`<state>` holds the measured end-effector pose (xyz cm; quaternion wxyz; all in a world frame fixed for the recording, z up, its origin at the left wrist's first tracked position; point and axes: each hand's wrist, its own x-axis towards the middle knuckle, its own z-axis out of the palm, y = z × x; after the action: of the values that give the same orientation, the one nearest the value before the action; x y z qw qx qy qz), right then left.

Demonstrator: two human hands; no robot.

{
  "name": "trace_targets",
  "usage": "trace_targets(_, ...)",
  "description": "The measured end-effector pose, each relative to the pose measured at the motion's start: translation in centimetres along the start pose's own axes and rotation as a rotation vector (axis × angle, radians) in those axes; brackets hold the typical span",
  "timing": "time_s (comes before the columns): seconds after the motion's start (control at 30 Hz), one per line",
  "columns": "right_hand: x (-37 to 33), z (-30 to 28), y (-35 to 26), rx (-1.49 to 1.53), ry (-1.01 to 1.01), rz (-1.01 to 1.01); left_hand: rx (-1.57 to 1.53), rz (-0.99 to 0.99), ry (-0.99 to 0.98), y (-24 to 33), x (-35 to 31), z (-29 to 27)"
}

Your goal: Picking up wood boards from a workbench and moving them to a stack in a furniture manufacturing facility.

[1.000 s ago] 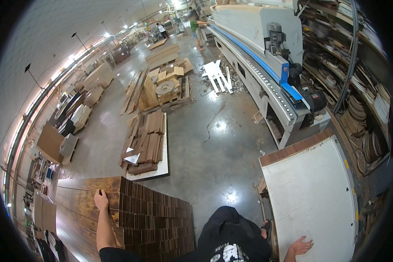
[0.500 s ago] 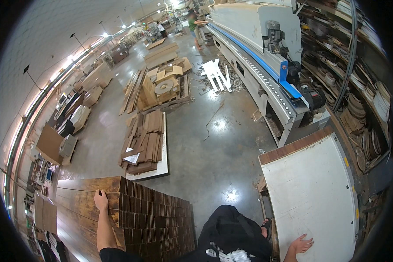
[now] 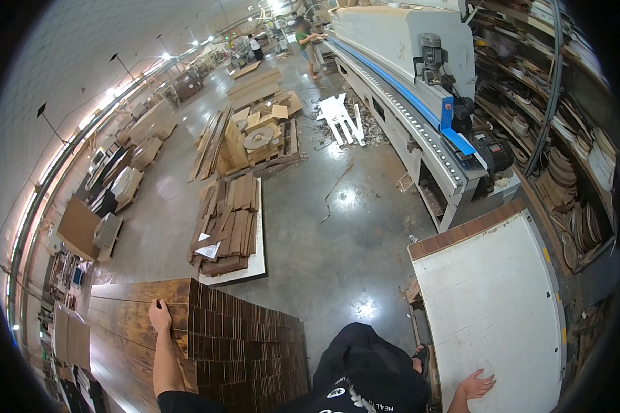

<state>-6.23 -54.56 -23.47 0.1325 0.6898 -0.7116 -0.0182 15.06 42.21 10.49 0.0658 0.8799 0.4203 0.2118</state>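
Note:
My left hand [image 3: 160, 316] rests on top of a tall stack of brown wood planks [image 3: 120, 320] at the lower left. Its fingers are curled in and pressed together near a seam between two planks; whether they pinch an edge there is hidden. Over at the lower right, my right hand [image 3: 476, 385] lies on or just above a white tabletop [image 3: 492, 310], fingers stretched apart with nothing in them. Scuffs and scratches mark this white surface, and a brown wood strip [image 3: 467, 232] runs along its far end.
A long edge machine [image 3: 399, 89] with a blue rail stands ahead right, beside loaded shelves [image 3: 572, 138]. On the floor lie a pile of brown boards [image 3: 231, 224], a pallet of wood pieces [image 3: 258, 138] and white scrap [image 3: 337, 117]. A person [image 3: 306, 45] stands by the machine's far end.
Both hands stay in the same places. The front of my dark shirt has shifted, showing more white print. The far person by the machine has moved slightly.

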Motion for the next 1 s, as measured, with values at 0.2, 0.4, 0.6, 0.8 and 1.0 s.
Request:
trace_targets(0.2,0.1,-0.1,0.1,-0.02,0.004,0.017,-0.006,-0.028,-0.024,1.7,-0.6,0.0)
trace_targets(0.4,-0.3,-0.7,-0.3,-0.019,-0.019,0.015,-0.006,0.003,0.03,0.0,-0.1,-0.1)
trace_targets(0.6,-0.2,-0.6,-0.1,-0.045,-0.015,0.016,0.005,-0.013,-0.014,0.7,-0.3,-0.1)
trace_targets(0.8,0.1,-0.1,0.0,-0.027,0.007,0.003,-0.004,0.009,0.028,0.0,0.0,0.4)
trace_targets(1.0,0.0,-0.3,-0.1,-0.015,0.024,0.001,-0.022,0.025,0.02,0.0,-0.1,0.2)
